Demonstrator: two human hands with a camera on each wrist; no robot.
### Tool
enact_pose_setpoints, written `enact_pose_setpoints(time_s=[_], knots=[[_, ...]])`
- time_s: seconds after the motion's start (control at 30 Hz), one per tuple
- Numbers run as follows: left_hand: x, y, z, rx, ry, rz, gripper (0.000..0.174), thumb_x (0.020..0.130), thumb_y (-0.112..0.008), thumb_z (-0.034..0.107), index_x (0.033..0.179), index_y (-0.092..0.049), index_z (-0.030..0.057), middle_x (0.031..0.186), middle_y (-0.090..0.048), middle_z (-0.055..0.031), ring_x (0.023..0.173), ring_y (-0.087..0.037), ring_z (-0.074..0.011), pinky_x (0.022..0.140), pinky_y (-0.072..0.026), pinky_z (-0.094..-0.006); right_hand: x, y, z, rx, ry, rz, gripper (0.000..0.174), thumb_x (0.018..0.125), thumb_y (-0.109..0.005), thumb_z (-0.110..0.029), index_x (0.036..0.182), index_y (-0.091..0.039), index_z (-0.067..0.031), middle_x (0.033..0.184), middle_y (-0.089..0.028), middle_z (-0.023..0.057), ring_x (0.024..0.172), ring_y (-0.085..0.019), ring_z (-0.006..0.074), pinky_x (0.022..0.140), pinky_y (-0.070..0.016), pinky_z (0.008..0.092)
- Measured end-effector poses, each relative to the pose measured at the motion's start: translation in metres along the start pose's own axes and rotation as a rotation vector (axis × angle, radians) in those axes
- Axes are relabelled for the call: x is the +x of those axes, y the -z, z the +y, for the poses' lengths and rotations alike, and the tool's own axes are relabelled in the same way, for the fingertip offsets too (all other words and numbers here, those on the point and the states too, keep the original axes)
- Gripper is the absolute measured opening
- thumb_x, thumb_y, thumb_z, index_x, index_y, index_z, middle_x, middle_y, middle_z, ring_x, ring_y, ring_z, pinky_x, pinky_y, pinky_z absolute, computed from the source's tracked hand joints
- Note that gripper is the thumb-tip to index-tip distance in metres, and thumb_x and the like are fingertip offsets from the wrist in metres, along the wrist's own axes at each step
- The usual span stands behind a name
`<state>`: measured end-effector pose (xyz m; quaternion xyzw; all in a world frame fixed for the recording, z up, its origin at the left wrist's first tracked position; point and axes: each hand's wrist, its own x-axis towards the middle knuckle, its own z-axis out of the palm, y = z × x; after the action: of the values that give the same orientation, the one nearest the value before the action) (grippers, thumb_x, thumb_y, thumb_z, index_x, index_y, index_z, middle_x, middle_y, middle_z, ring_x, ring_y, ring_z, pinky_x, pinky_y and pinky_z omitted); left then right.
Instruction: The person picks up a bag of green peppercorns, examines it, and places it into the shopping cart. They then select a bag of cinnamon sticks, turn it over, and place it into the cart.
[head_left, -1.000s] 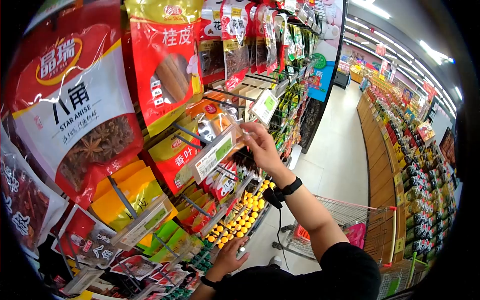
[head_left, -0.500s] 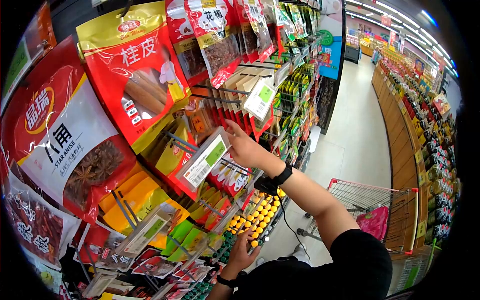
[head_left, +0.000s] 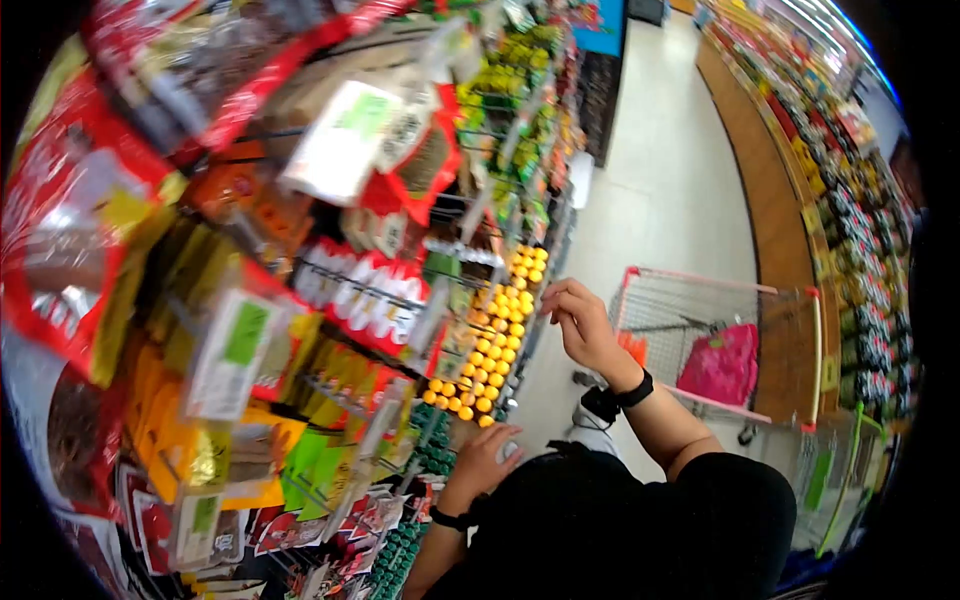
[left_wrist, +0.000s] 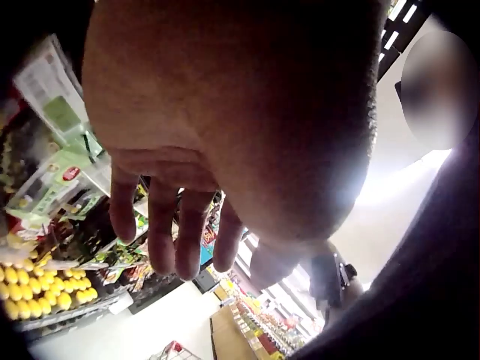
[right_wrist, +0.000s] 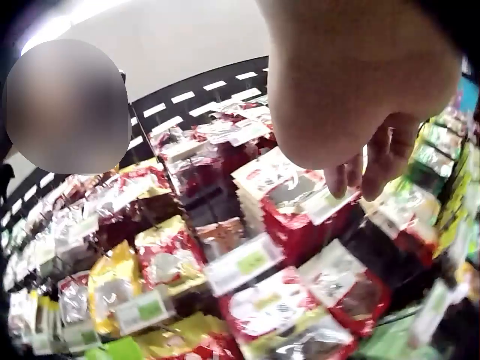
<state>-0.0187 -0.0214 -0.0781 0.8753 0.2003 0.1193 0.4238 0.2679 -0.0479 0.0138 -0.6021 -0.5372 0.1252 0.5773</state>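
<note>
My right hand (head_left: 590, 335) is held over the aisle beside the shelf, fingers bent loosely with nothing seen in them. Low beside the rack's yellow round items (head_left: 478, 372), my left hand (head_left: 483, 462) hangs with relaxed fingers; a small pale spot shows by its fingertips, too unclear to name. In the left wrist view the fingers of the left hand (left_wrist: 217, 150) dangle apart, empty. The right wrist view has the right hand (right_wrist: 360, 90) in front of hanging spice packets (right_wrist: 169, 259), touch not discernible. Price tags (head_left: 235, 350) stick out from the rack.
A wire shopping cart (head_left: 640, 300) with a pink bag (head_left: 720, 365) inside stands in the aisle at my right. Beyond it runs a wooden display counter (head_left: 735, 130) lined with jars. Green-topped items (head_left: 430, 450) sit low on the rack.
My right hand has moved away from the price tag and hanging packets, out over the aisle. The head view has shifted, blurring the near packets. My left hand stays low, its fingers relaxed.
</note>
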Motion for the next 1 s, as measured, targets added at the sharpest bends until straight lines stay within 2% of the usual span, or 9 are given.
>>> enact_pose_setpoints(time_s=[0.13, 0.3, 0.43, 0.53, 0.63, 0.73, 0.77, 0.87, 1.0], knots=[[0.039, -0.01, 0.017, 0.052, -0.066, -0.065, 0.034, 0.088, -0.072, 0.022, 0.118, -0.066, 0.0069, 0.112, -0.066, -0.012, 0.104, -0.063, -0.0349, 0.09, -0.0502, -0.0425, -0.022, 0.071, 0.034, -0.365, -0.129, 0.218, 0.022, 0.083, -0.048, 0.011, 0.091, -0.064, -0.0009, 0.097, -0.063, 0.0165, 0.082, -0.062, 0.0364, 0.072, -0.0498, 0.0401], [0.096, -0.042, 0.042, 0.062, -0.174, -0.188, 0.032, 0.087, -0.075, 0.02, 0.115, -0.068, 0.0048, 0.112, -0.068, -0.0136, 0.104, -0.065, -0.034, 0.089, -0.0516, -0.0414, -0.015, 0.149, 0.061, -0.507, -0.182, 0.41, 0.017, 0.089, -0.051, 0.003, 0.095, -0.067, -0.0022, 0.099, -0.064, 0.0153, 0.085, -0.063, 0.0363, 0.073, -0.0502, 0.0418], [0.143, -0.065, 0.073, 0.1, -0.207, -0.294, 0.034, 0.088, -0.074, 0.023, 0.117, -0.067, 0.007, 0.116, -0.067, -0.0138, 0.108, -0.063, -0.0348, 0.093, -0.0498, -0.0426, -0.029, 0.191, 0.11, -0.614, -0.361, 0.279, 0.021, 0.093, -0.051, -0.005, 0.102, -0.07, -0.0038, 0.103, -0.066, 0.0145, 0.096, -0.064, 0.0371, 0.083, -0.0539, 0.0436], [0.17, -0.088, 0.089, 0.117, -0.216, -0.316, 0.035, 0.088, -0.074, 0.024, 0.118, -0.066, 0.0075, 0.117, -0.067, -0.0135, 0.109, -0.062, -0.0344, 0.095, -0.0491, -0.0422, -0.06, 0.215, 0.171, -0.731, -0.502, 0.082, 0.022, 0.094, -0.052, -0.009, 0.103, -0.071, -0.0038, 0.1, -0.069, 0.0169, 0.093, -0.066, 0.0384, 0.081, -0.0544, 0.0467], [0.192, -0.108, 0.106, 0.137, -0.233, -0.343, 0.034, 0.089, -0.073, 0.025, 0.117, -0.067, 0.0086, 0.116, -0.068, -0.0123, 0.107, -0.063, -0.0335, 0.094, -0.0489, -0.0411, -0.091, 0.229, 0.239, -0.624, -0.654, -0.112, 0.021, 0.093, -0.054, -0.011, 0.103, -0.07, -0.0037, 0.099, -0.07, 0.0176, 0.089, -0.068, 0.0371, 0.08, -0.0552, 0.0452], [0.21, -0.123, 0.117, 0.149, -0.224, -0.387, 0.033, 0.088, -0.073, 0.025, 0.116, -0.067, 0.0091, 0.114, -0.068, -0.012, 0.106, -0.063, -0.0332, 0.093, -0.0493, -0.0409, -0.114, 0.235, 0.289, -0.121, -0.641, -0.187, 0.021, 0.096, -0.052, -0.009, 0.106, -0.069, -0.0017, 0.098, -0.071, 0.016, 0.084, -0.069, 0.0309, 0.079, -0.0559, 0.0406], [0.216, -0.127, 0.12, 0.155, -0.223, -0.41, 0.032, 0.088, -0.074, 0.024, 0.116, -0.067, 0.0093, 0.114, -0.068, -0.012, 0.106, -0.064, -0.0331, 0.092, -0.0495, -0.0408, -0.123, 0.231, 0.305, 0.101, -0.629, -0.129, 0.021, 0.098, -0.049, -0.007, 0.105, -0.067, 0.0016, 0.096, -0.071, 0.0133, 0.081, -0.067, 0.0238, 0.078, -0.0557, 0.0367], [0.232, -0.141, 0.121, 0.164, -0.205, -0.435, 0.032, 0.087, -0.074, 0.023, 0.115, -0.067, 0.0089, 0.113, -0.068, -0.0126, 0.105, -0.064, -0.0335, 0.091, -0.05, -0.0412, -0.136, 0.235, 0.323, 0.343, -0.827, 0.002, 0.022, 0.1, -0.045, -0.003, 0.105, -0.065, 0.0039, 0.095, -0.071, 0.0115, 0.083, -0.066, 0.0201, 0.077, -0.056, 0.0357], [0.258, -0.154, 0.136, 0.162, -0.156, -0.486, 0.032, 0.086, -0.076, 0.019, 0.115, -0.067, 0.0069, 0.112, -0.068, -0.013, 0.105, -0.064, -0.0342, 0.091, -0.0502, -0.041, -0.19, 0.226, 0.406, -0.002, -0.953, -0.083, 0.023, 0.096, -0.054, -0.015, 0.106, -0.067, 0.0019, 0.099, -0.073, 0.017, 0.088, -0.069, 0.0314, 0.081, -0.0551, 0.0422]])
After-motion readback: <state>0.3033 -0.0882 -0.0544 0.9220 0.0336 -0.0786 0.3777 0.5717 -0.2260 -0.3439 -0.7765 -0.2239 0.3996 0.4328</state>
